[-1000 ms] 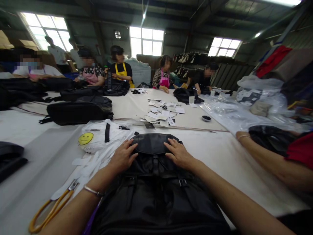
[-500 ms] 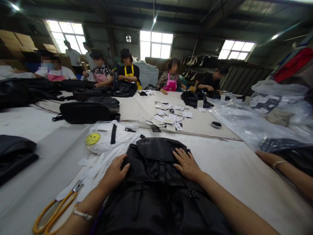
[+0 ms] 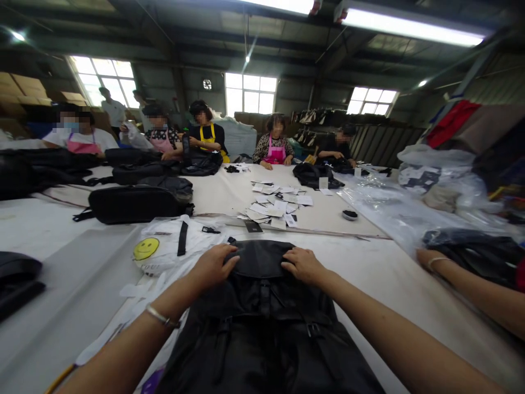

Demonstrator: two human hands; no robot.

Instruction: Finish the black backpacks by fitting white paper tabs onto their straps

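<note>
A black backpack [image 3: 262, 342] lies in front of me, its top flap [image 3: 259, 260] toward the far side of the table and buckled straps on its front. My left hand [image 3: 215, 266] grips the upper left edge of the flap, thumb on top and the fingertips partly hidden. At the upper right edge, my right hand [image 3: 303, 266] is curled over the side of the flap. To the left of the bag lies white material with a yellow smiley patch [image 3: 146, 249] and a black strap [image 3: 182, 238].
A heap of paper tags [image 3: 276, 205] and a small dish [image 3: 350, 215] lie beyond the backpack. More black bags [image 3: 131, 205] stand at left. A co-worker's arm [image 3: 471, 282] reaches in from the right, near plastic sheeting [image 3: 381, 200]. Several people work across the table.
Both hands have moved up to the flap's top corners, and their fingers have curled around its edges. My left forearm now covers most of the yellow-handled scissors. The view has tilted upward.
</note>
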